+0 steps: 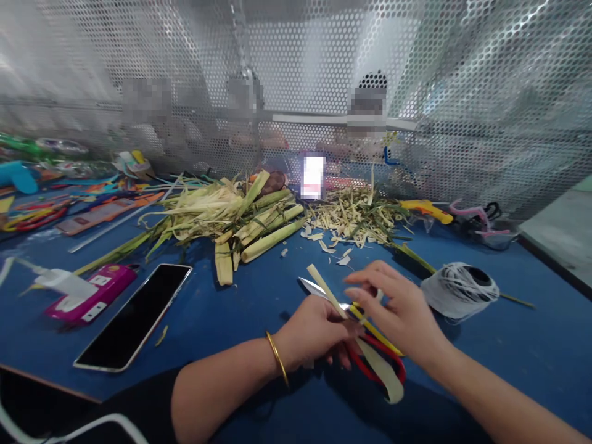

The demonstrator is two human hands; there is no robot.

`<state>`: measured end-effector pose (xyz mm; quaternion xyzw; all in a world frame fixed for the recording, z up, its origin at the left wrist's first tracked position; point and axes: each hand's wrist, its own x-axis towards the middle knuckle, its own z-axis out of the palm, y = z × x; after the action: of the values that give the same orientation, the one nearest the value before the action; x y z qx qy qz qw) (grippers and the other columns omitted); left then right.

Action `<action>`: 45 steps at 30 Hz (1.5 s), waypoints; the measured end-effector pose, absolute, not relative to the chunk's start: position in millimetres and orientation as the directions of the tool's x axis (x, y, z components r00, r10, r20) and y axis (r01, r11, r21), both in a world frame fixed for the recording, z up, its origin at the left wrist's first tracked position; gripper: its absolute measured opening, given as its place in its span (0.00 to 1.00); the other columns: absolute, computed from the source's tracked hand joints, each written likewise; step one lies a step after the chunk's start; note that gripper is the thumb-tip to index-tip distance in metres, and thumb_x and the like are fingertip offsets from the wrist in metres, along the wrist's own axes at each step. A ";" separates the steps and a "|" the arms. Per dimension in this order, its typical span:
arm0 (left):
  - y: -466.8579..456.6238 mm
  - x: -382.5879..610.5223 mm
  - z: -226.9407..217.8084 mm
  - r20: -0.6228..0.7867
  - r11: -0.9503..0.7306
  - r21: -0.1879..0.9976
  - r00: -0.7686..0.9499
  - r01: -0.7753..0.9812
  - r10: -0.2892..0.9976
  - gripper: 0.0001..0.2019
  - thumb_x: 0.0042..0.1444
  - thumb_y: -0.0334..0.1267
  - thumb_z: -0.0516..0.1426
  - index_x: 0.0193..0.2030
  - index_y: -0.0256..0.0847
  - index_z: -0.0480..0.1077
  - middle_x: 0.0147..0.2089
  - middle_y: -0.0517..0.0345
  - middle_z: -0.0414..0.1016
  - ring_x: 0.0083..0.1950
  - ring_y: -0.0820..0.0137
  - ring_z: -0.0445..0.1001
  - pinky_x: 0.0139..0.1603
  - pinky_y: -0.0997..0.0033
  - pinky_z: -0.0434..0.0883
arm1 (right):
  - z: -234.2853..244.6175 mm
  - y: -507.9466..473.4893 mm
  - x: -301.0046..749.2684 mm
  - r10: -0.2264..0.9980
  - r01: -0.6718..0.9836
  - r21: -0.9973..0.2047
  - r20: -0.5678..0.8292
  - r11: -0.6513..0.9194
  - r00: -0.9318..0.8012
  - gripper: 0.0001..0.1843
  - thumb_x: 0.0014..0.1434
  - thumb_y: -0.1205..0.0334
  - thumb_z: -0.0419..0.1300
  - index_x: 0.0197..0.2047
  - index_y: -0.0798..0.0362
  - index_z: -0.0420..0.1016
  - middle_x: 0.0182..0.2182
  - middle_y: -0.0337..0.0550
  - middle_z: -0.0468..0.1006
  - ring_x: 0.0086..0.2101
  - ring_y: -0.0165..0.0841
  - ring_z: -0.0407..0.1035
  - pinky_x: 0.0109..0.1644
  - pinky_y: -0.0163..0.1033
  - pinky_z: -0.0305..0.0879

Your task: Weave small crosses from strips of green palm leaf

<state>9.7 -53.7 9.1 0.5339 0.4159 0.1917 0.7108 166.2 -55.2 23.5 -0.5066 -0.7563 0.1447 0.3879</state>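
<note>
My left hand, with a gold bangle at the wrist, pinches a pale leaf strip. One end of the strip sticks up past the fingers, and a wider curled end hangs toward me. My right hand is just to the right, fingers curled and a thin pale strand of the strip passing between them. Under both hands are scissors with red handles; their blades point away to the left. A thin yellow rod-like piece lies along them, partly hidden.
Stalks and husks are heaped ahead, beside a pile of shavings. A spool of white string and a yellow glue gun are rightward. A phone and a magenta power strip lie left. Perforated metal borders the table.
</note>
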 end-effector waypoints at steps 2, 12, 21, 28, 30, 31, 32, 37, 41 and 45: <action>-57.4 13.0 9.2 -0.368 0.319 0.928 0.612 0.193 0.700 0.08 0.50 0.37 0.55 0.27 0.34 0.71 0.25 0.54 0.74 0.17 0.78 0.67 0.15 0.83 0.59 | 23.3 -55.9 158.7 0.910 0.618 -0.668 0.312 0.414 -0.271 0.07 0.57 0.59 0.58 0.37 0.49 0.77 0.28 0.38 0.69 0.28 0.30 0.66 0.31 0.35 0.60; -55.0 12.5 7.3 -0.391 0.365 0.918 0.497 0.152 0.775 0.19 0.49 0.50 0.57 0.21 0.34 0.69 0.22 0.54 0.72 0.16 0.75 0.68 0.12 0.81 0.53 | 28.5 -71.3 151.4 0.825 0.629 -0.570 0.518 0.529 -0.225 0.08 0.60 0.65 0.53 0.28 0.52 0.65 0.23 0.36 0.70 0.24 0.28 0.65 0.29 0.33 0.59; -38.2 4.0 16.7 -0.494 0.587 0.757 0.337 -0.287 0.801 0.12 0.56 0.40 0.56 0.37 0.32 0.75 0.33 0.50 0.78 0.22 0.79 0.71 0.12 0.85 0.54 | 19.7 -79.0 149.2 0.459 0.746 0.264 0.649 0.612 -0.607 0.11 0.64 0.72 0.48 0.35 0.57 0.70 0.24 0.43 0.76 0.24 0.31 0.66 0.32 0.40 0.54; -40.0 4.3 17.4 -0.486 0.544 0.701 0.249 -0.462 0.838 0.11 0.59 0.38 0.55 0.41 0.31 0.73 0.33 0.50 0.77 0.26 0.77 0.73 0.15 0.85 0.60 | 4.9 -74.4 146.8 0.346 0.660 0.429 0.606 0.617 -0.717 0.15 0.64 0.74 0.44 0.37 0.60 0.71 0.26 0.49 0.77 0.26 0.34 0.66 0.34 0.42 0.56; -39.4 4.6 18.2 -0.500 0.548 0.661 0.244 -0.513 0.831 0.10 0.59 0.36 0.56 0.40 0.31 0.73 0.30 0.53 0.76 0.27 0.77 0.73 0.18 0.85 0.64 | 2.2 -72.3 146.1 0.360 0.654 0.421 0.587 0.629 -0.725 0.16 0.63 0.75 0.44 0.34 0.59 0.71 0.25 0.49 0.76 0.27 0.35 0.67 0.35 0.43 0.56; -38.7 4.5 18.9 -0.512 0.555 0.636 0.244 -0.536 0.824 0.09 0.59 0.36 0.56 0.40 0.31 0.73 0.29 0.54 0.75 0.27 0.76 0.74 0.19 0.85 0.66 | 0.4 -71.1 145.9 0.370 0.653 0.414 0.579 0.634 -0.726 0.16 0.63 0.75 0.44 0.33 0.59 0.71 0.24 0.48 0.76 0.27 0.35 0.67 0.35 0.43 0.57; -38.0 4.3 19.7 -0.526 0.565 0.612 0.248 -0.554 0.813 0.08 0.59 0.35 0.55 0.39 0.32 0.73 0.29 0.55 0.75 0.27 0.76 0.74 0.20 0.84 0.67 | -1.5 -69.9 146.0 0.380 0.655 0.406 0.574 0.638 -0.726 0.16 0.63 0.75 0.45 0.32 0.58 0.71 0.23 0.48 0.75 0.27 0.35 0.67 0.35 0.43 0.57; -35.4 1.7 21.8 -0.550 0.594 0.567 0.275 -0.570 0.789 0.10 0.62 0.33 0.51 0.38 0.31 0.72 0.26 0.55 0.73 0.26 0.77 0.73 0.28 0.82 0.71 | -7.2 -68.4 149.4 0.411 0.661 0.352 0.567 0.662 -0.714 0.13 0.62 0.75 0.47 0.34 0.58 0.71 0.24 0.46 0.74 0.26 0.35 0.66 0.36 0.43 0.58; -37.8 3.2 16.8 -0.511 0.596 0.586 0.320 -0.550 0.798 0.09 0.60 0.35 0.54 0.38 0.33 0.73 0.26 0.54 0.74 0.26 0.76 0.73 0.31 0.79 0.71 | -2.5 -70.9 145.7 0.338 0.594 0.343 0.575 0.727 -0.745 0.14 0.62 0.74 0.47 0.46 0.59 0.71 0.31 0.47 0.76 0.33 0.36 0.68 0.42 0.45 0.61; -43.2 7.8 11.9 -0.503 0.604 0.615 0.337 -0.507 0.796 0.08 0.56 0.36 0.57 0.38 0.33 0.73 0.28 0.56 0.75 0.26 0.75 0.72 0.30 0.78 0.69 | -0.4 -70.5 137.0 0.279 0.493 0.357 0.507 0.794 -0.816 0.14 0.62 0.72 0.48 0.45 0.58 0.73 0.31 0.45 0.75 0.34 0.37 0.68 0.48 0.46 0.61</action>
<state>7.8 -43.2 11.9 0.1777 0.4061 0.4082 0.7981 137.0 -70.5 -0.4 -0.2093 -0.9211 -0.2437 0.2197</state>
